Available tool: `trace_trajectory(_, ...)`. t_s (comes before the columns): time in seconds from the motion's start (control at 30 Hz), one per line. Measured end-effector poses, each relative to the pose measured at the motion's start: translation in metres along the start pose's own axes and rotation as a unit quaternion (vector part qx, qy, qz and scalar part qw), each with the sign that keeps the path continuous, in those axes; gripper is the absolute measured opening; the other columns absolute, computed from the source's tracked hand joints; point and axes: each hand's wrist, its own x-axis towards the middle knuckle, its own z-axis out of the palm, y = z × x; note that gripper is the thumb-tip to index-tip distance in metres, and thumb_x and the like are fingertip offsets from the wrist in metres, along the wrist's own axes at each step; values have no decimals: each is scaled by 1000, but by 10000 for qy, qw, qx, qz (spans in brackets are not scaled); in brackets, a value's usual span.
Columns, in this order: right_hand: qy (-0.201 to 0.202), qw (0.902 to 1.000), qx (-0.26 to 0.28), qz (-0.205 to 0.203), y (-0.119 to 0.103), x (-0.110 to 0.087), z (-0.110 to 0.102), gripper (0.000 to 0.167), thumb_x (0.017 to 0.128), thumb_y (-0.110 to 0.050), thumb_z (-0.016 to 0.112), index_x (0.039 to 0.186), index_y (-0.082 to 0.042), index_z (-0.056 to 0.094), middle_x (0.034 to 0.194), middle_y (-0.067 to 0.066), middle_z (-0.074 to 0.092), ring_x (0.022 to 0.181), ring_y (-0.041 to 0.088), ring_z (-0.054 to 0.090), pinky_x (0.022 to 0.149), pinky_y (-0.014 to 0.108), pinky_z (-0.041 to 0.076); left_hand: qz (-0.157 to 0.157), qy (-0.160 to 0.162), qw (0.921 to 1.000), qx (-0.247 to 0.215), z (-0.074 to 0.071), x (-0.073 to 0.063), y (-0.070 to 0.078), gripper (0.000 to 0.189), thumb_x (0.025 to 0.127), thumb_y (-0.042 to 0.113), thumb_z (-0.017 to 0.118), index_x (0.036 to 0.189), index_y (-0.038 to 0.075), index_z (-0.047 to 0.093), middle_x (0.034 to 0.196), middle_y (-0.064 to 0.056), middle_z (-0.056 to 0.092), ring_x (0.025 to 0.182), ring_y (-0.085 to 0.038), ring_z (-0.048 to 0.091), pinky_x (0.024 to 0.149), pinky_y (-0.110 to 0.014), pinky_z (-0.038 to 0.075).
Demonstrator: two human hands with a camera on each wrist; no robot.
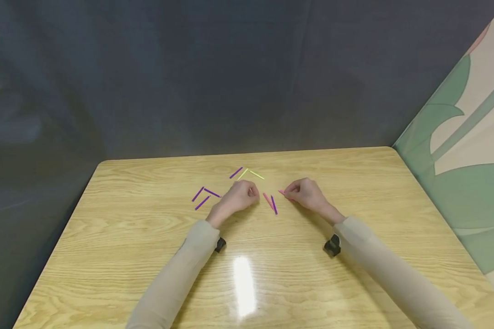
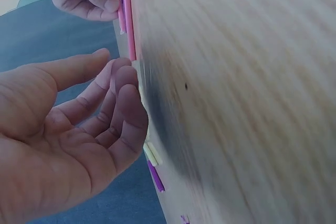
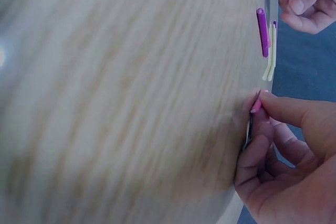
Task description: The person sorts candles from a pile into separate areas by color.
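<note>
My right hand pinches a short pink stick between thumb and fingertips, low over the wooden table. The same pink stick shows at the fingertips in the right wrist view. My left hand hovers close over the table with its fingers loosely bent and nothing between them. Between the hands, another pink stick and a purple stick lie at a narrow angle. Beyond the left hand are two yellow sticks, one slanting right, and a purple stick.
Left of my left hand, several purple sticks lie on the wooden table. A dark curtain hangs behind the far edge, and a leaf-patterned cloth is on the right. Each wrist carries a black camera.
</note>
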Motion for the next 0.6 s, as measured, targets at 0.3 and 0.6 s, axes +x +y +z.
trace_trajectory(0.3,-70,10000,25,29,-3,0,-1,6,84,-5,72,84,1,74,77,7,71,64,11,56,60,26,46,115,-137,9998,-70,6,7,0,3,87,5,67,88,2,68,76,-2,61,67,-11,52,62,-22,44)
trace_trajectory(0.6,-88,9999,51,14,-3,1,0,6,83,-6,72,82,0,73,75,6,70,59,11,53,57,25,43,513,-40,9986,100,6,18,5,11,84,-8,62,88,1,66,81,-6,63,73,-16,56,66,-23,46)
